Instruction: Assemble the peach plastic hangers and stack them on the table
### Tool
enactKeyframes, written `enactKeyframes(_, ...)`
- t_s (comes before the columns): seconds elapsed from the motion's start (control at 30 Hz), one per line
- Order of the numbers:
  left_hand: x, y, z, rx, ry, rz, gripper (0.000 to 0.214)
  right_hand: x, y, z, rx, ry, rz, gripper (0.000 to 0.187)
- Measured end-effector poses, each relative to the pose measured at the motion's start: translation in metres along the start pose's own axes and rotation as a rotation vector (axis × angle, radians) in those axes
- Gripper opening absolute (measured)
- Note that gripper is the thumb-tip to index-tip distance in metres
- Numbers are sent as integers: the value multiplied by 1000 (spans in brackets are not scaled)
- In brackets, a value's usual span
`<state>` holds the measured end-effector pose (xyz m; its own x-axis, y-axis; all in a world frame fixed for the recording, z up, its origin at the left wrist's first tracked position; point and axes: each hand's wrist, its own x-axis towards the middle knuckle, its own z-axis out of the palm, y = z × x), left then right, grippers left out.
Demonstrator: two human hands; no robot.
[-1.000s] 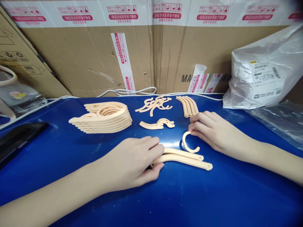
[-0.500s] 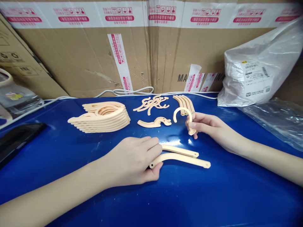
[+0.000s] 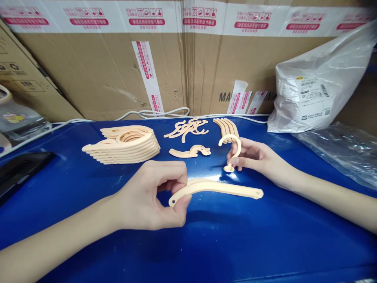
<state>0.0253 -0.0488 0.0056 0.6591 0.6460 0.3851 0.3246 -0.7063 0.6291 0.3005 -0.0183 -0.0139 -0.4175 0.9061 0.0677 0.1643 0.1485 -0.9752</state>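
Note:
My left hand [image 3: 156,196] pinches two curved cream hanger arms [image 3: 224,188] near their holed end, one lying against the other. They are raised off the blue table and reach to the right. Between the fingers and thumb of my right hand [image 3: 253,155] is a cream hanger hook [image 3: 239,148], upright with its round base at the bottom. Behind that hook lies a bundle of curved arms [image 3: 225,126]. A jumbled pile of hooks [image 3: 188,130] rests to its left, and a short folded group of cream pieces [image 3: 188,152] lies in front of the pile.
A neat stack of cream hanger parts [image 3: 123,151] stands at left, with a black phone [image 3: 26,173] beyond it. White cable [image 3: 165,114] runs along the cardboard boxes [image 3: 103,74] at the back. A plastic-wrapped package [image 3: 312,98] sits at back right.
My left hand has lifted the two arms off the table and brought them together, shifting slightly left. My right hand has turned the hook so its base now shows below the fingers.

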Motion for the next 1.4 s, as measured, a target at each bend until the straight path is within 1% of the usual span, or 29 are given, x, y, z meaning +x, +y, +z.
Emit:
enactKeyframes(0.23,0,3,-3,-205,-69,-135,26,-1,0,2,-23,-9,23,24)
enactKeyframes(0.33,0,3,-6,-311,-62,-188,27,-1,0,3,-3,-23,20,24)
enactKeyframes(0.4,1,2,-9,-457,-38,-243,27,0,1,2,-2,-21,17,24)
enactKeyframes(0.5,4,2,-15,-729,-48,-332,26,0,2,2,-20,-25,17,23)
enactKeyframes(0.57,7,4,-19,-837,-42,-386,25,-1,2,1,-29,-27,22,22)
enactKeyframes(0.7,13,6,-23,-892,38,-461,20,0,3,1,-30,-26,20,22)
enactKeyframes(0.87,15,3,-21,-903,97,-495,13,0,2,2,-35,-21,-8,20)
enactKeyframes(0.93,14,-1,-20,-882,138,-512,15,-1,2,3,-28,2,-22,20)
enactKeyframes(1.0,13,-5,-19,-812,174,-515,15,-1,2,2,-17,32,-26,20)
enactKeyframes(1.07,12,-9,-18,-732,183,-493,16,-1,3,2,-18,56,-12,20)
enactKeyframes(1.1,12,-10,-17,-700,173,-482,21,0,3,1,-20,60,-3,20)
enactKeyframes(1.17,12,-11,-15,-653,125,-467,31,0,4,1,-21,51,0,19)
enactKeyframes(1.27,10,-9,-11,-519,-14,-446,39,1,4,1,0,13,-23,16)
enactKeyframes(1.33,8,-6,-8,-311,-80,-398,39,2,3,2,11,-4,-36,16)
enactKeyframes(1.4,5,-4,-6,-43,-108,-356,36,2,2,3,3,-17,-30,19)
